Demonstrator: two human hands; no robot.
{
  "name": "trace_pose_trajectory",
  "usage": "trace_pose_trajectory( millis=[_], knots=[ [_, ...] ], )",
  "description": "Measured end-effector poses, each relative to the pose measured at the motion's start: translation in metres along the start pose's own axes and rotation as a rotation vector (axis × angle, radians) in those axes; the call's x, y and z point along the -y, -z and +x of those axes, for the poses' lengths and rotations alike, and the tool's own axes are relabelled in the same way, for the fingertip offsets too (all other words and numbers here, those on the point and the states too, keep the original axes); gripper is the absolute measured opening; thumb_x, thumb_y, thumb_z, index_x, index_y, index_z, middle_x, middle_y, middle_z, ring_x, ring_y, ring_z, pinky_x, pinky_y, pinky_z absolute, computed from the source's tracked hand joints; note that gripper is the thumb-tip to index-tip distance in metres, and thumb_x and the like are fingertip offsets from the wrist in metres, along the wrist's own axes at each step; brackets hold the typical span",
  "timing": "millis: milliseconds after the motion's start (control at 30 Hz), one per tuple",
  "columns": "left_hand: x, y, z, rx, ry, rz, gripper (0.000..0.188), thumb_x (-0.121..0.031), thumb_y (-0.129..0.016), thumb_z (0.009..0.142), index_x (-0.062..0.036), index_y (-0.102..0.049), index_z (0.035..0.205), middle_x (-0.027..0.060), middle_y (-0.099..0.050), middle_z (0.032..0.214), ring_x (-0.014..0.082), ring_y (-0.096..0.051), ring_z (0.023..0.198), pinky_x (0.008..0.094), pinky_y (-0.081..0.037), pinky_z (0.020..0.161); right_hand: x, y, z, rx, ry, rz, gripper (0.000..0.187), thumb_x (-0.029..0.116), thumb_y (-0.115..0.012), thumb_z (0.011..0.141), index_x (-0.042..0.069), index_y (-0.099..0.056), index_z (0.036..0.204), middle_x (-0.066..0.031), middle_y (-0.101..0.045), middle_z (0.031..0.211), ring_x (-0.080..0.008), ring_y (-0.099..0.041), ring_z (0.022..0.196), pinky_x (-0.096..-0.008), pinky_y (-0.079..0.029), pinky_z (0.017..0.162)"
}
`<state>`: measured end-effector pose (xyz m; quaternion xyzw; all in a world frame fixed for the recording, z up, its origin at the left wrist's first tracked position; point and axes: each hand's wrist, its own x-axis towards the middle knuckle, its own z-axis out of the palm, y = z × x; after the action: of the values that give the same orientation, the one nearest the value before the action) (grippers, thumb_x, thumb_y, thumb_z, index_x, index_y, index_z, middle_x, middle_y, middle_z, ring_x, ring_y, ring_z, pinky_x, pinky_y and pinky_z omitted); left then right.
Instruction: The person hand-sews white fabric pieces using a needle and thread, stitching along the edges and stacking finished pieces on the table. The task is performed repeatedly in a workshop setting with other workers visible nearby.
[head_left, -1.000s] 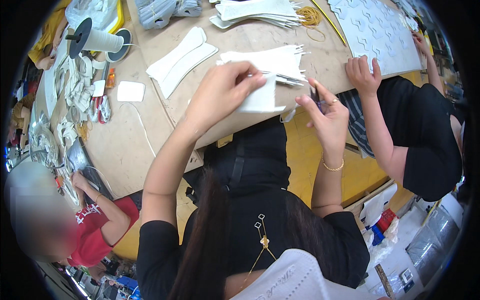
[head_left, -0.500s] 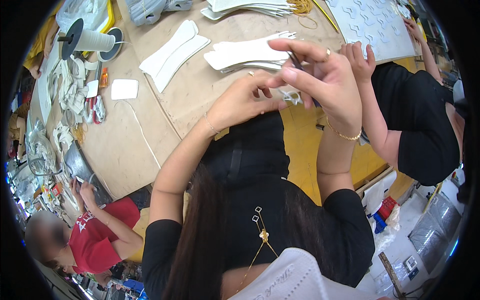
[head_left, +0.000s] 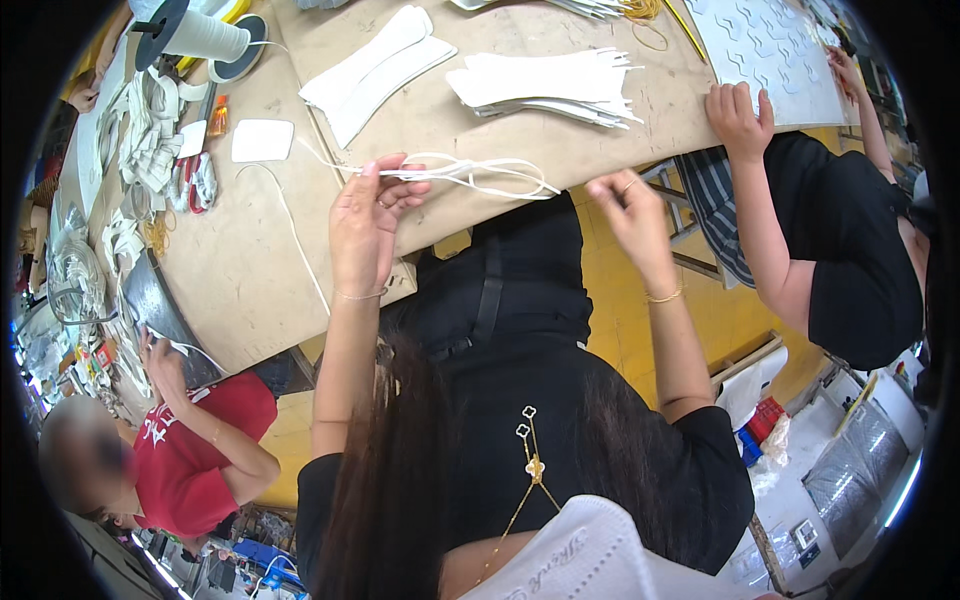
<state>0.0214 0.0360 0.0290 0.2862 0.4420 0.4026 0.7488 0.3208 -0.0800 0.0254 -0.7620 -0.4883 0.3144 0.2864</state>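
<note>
The left hand [head_left: 370,215] pinches a thin white cord [head_left: 465,168] between its fingertips; the right hand [head_left: 635,215] is curled near the cord's far end, and whether it grips anything cannot be told. Smooth and slender, the cord forms long, narrow, overlapping loops over the worktop's [head_left: 230,285] near edge. Beyond lies a stack of white, flared pieces [head_left: 540,85].

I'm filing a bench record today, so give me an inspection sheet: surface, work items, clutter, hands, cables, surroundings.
Surface: brown table, with small marks.
Work items: looped white cord; stacked white pieces beyond it.
Clutter: spool and tangled strips toward the left.
Hands: left hand closed on the cord; right hand curled, apart from it, contents unclear.
Cables: none identifiable for certain.
Surroundings: co-worker in red left, co-worker in black right, yellow floor.
</note>
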Motion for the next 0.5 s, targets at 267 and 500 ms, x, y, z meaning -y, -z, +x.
trace_pose_trajectory(
  millis=[267, 500],
  knots=[
    [0.011, 0.016, -0.009, -0.055, -0.036, -0.033, 0.045, -0.032, -0.042, 0.110, 0.0080, -0.057, 0.126, 0.0234, -0.068, 0.112, 0.0256, -0.068, 0.095, 0.0362, -0.053, 0.086, -0.070, -0.076, 0.002, 0.002, -0.007, -0.287, 0.026, 0.018, -0.076, 0.085, 0.000, -0.074, 0.103, -0.0187, -0.066, 0.090, -0.0390, -0.065, 0.087, -0.0453, -0.053, 0.081],
    [0.007, 0.009, -0.016, -0.078, -0.070, -0.010, 0.046, -0.031, -0.040, 0.110, 0.0084, -0.057, 0.127, 0.0239, -0.069, 0.108, 0.0253, -0.069, 0.093, 0.0359, -0.053, 0.086, -0.031, -0.042, -0.030, -0.073, 0.055, -0.140, 0.015, 0.013, -0.075, 0.088, 0.004, -0.071, 0.099, -0.0121, -0.063, 0.087, -0.0288, -0.065, 0.075, -0.0375, -0.053, 0.068]
  ],
)
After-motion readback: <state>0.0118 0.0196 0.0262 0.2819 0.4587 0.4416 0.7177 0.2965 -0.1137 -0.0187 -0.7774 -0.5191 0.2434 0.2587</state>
